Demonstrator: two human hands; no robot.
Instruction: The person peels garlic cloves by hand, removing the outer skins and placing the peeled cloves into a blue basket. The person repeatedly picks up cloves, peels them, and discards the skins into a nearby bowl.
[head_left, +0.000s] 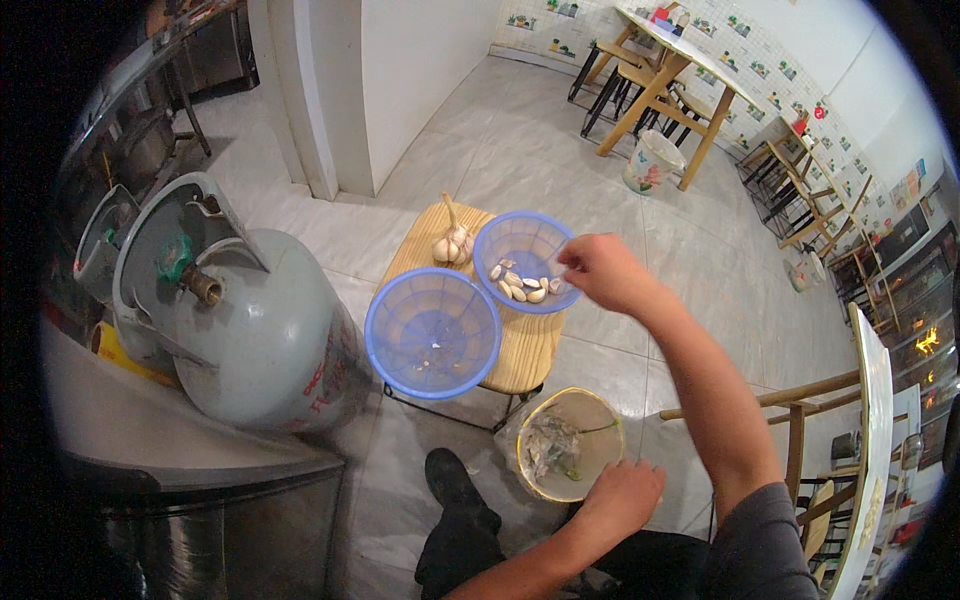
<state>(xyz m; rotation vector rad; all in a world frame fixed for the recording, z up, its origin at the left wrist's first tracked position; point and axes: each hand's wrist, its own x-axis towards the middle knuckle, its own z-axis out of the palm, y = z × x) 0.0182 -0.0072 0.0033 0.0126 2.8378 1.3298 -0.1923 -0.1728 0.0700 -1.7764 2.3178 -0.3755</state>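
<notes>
On a wooden stool (517, 360) stand two blue plastic baskets. The farther basket (531, 217) holds several garlic cloves (514, 285); the nearer basket (433, 337) has only small scraps on its bottom. A garlic bulb (453, 244) with its stem lies behind them on the stool. My right hand (607, 271) is at the right rim of the farther basket, fingertips pinched together; whether something is between them cannot be told. My left hand (621, 495) hangs beside the near right rim of a lined waste bin (622, 442); its fingers are partly hidden.
A grey gas cylinder (277, 322) stands left of the stool, with a metal cabinet (277, 532) nearer. My black shoe (450, 476) is on the tiled floor beside the bin. A wooden table edge (874, 420) is at the right; another table and stools stand farther back.
</notes>
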